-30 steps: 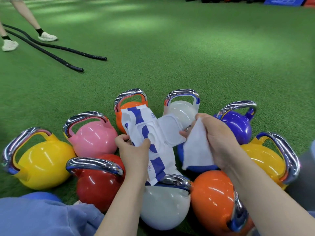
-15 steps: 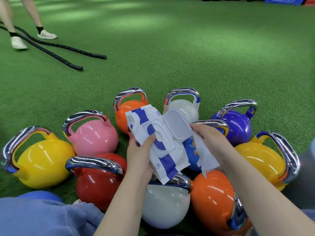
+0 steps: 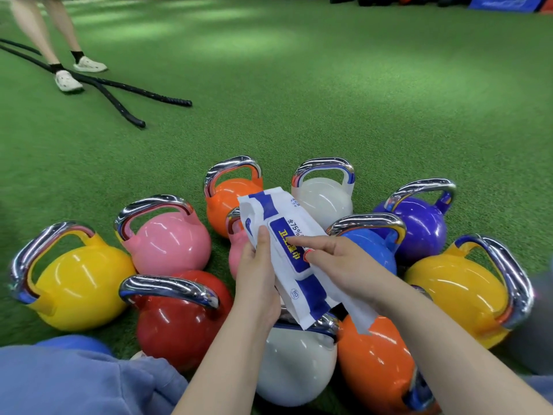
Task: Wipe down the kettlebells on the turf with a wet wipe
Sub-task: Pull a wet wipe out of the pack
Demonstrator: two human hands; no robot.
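Note:
Several coloured kettlebells with chrome handles stand clustered on the green turf (image 3: 329, 100), among them a yellow one (image 3: 77, 283), a pink one (image 3: 170, 244), a red one (image 3: 179, 322), a blue one (image 3: 371, 244) and a white one (image 3: 293, 366). Above them my left hand (image 3: 257, 283) grips a white and blue wet wipe pack (image 3: 287, 244) by its left edge. My right hand (image 3: 338, 265) presses its index finger on the pack's closed lid. A white wet wipe (image 3: 357, 316) hangs from under that hand, held in its lower fingers.
Two black battle ropes (image 3: 119, 94) lie on the turf at the far left, with a person's legs and white shoes (image 3: 68, 79) beside them. Blue clothing (image 3: 74, 381) fills the lower left corner. Dark equipment (image 3: 419, 0) lines the far edge.
The pack's lid was open and is now closed. My right hand, with the wipe pulled free, has moved left onto the lid. The person by the ropes has stepped to the right.

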